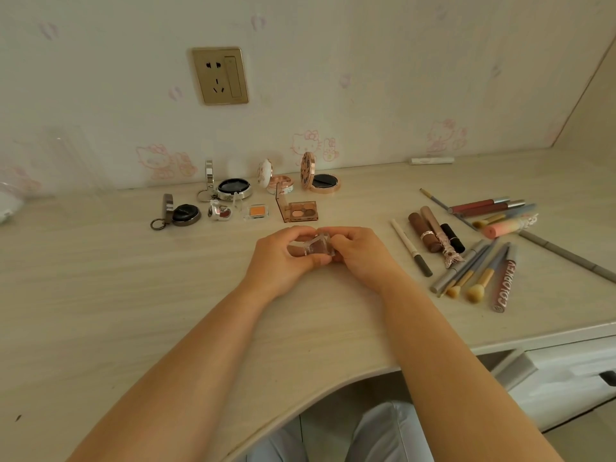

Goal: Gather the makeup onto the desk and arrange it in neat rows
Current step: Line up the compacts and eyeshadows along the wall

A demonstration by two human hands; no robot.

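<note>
Grip: both hands hold one small clear case (315,250); the left hand (283,258) cups it from below and the side with curled fingers, the right hand (358,253) pinches its right edge.
Case: transparent, with a brownish pan inside, held just above the desk (116,295) at centre (whether its lid is partly lifted cannot be told).
Step in hand: judged to be opening or readying this case before it joins a row.
Near row: just beyond the hands, a dark round compact (181,213), a small red pan (220,211), an orange pan (257,211) and a brown palette (300,211), all with lids up, lie side by side.
Far row: by the wall, a silver compact (231,189), a white floral compact (276,181) and a rose-gold compact (318,180), also open.
Right cluster: lipsticks (433,235), brushes (473,275), pencils and a gloss tube (503,285), heaped loosely and overlapping (not yet in rows).
Next move, as a judgement: set the case at the right end of the near row beside the brown palette, square to its neighbours, without nudging them.
Remaining: the right cluster is unsorted, so the task looks about half done.
</note>
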